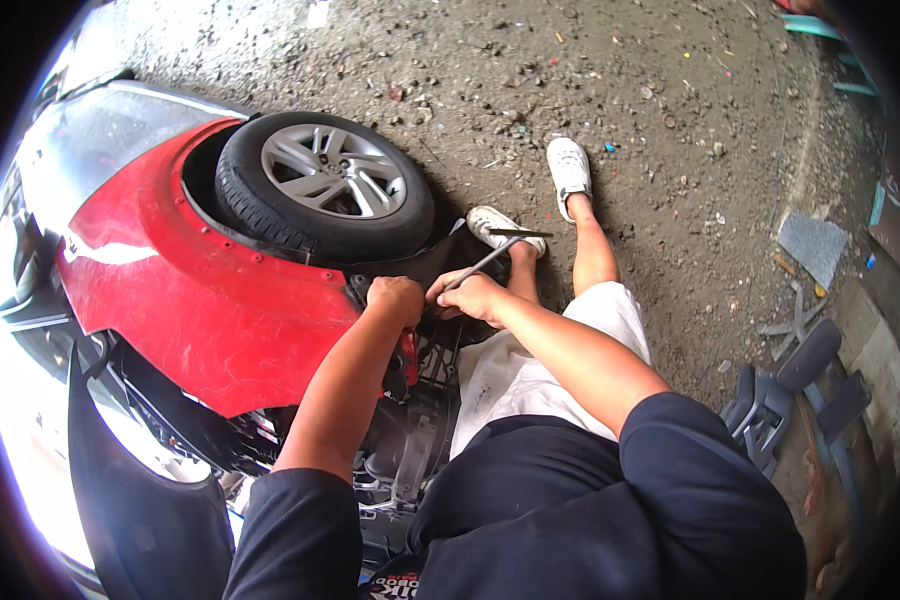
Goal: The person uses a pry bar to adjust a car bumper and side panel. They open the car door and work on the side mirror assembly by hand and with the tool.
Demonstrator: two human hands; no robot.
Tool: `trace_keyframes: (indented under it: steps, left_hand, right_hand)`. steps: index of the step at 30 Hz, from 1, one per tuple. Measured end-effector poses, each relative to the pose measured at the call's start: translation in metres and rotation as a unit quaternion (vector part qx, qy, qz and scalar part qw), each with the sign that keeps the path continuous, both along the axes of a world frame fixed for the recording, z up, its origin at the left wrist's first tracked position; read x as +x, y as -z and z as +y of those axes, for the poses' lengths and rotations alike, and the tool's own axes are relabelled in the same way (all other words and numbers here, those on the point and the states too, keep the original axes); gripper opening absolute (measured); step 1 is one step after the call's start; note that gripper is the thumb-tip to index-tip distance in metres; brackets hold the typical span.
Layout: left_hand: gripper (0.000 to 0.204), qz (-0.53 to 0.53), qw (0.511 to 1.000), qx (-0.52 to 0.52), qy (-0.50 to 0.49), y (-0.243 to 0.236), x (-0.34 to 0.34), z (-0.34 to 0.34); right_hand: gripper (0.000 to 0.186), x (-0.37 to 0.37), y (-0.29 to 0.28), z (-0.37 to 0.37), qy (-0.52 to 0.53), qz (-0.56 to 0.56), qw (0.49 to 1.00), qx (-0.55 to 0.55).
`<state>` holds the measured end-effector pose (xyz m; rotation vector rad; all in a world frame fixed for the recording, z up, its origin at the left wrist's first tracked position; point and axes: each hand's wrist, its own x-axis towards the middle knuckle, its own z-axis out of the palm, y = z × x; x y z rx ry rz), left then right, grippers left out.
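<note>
My right hand [470, 294] is closed round the shaft of a T-handle wrench [494, 254]. Its dark shaft slants up and to the right, with the crossbar over one of my shoes. Just to the left, my left hand [397, 299] is closed at the front corner of a car's red fender [240, 310]. What its fingers grip is hidden under the hand. Beside both hands, a black plastic liner [415, 262] curves round the wheel [425, 205]. The wrench's working end is hidden below my right hand, near exposed car parts [435, 352].
A dark panel [140, 500] stands at the lower left, beside the open engine bay. My shoes [570, 170] rest on gravelly ground strewn with debris. At the right lie a grey chair-like object [770, 400], a flat grey slab [812, 248] and some scrap.
</note>
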<state>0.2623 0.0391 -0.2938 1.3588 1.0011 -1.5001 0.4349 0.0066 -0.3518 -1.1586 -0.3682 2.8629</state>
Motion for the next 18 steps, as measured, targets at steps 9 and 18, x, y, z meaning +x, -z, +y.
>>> trace_keyframes:
  steps: [9,18]
  left_hand:
    - [0.026,-0.026,0.996,0.089,-0.014,0.005,-0.002,-0.014]
    - [0.013,-0.046,0.733,0.286,-0.615,-0.078,-0.071,0.105]
  right_hand:
    - [0.015,0.018,-0.007,0.013,0.058,-0.029,0.998,0.024]
    - [0.014,0.17,0.021,0.101,-0.063,-0.271,0.896,0.345]
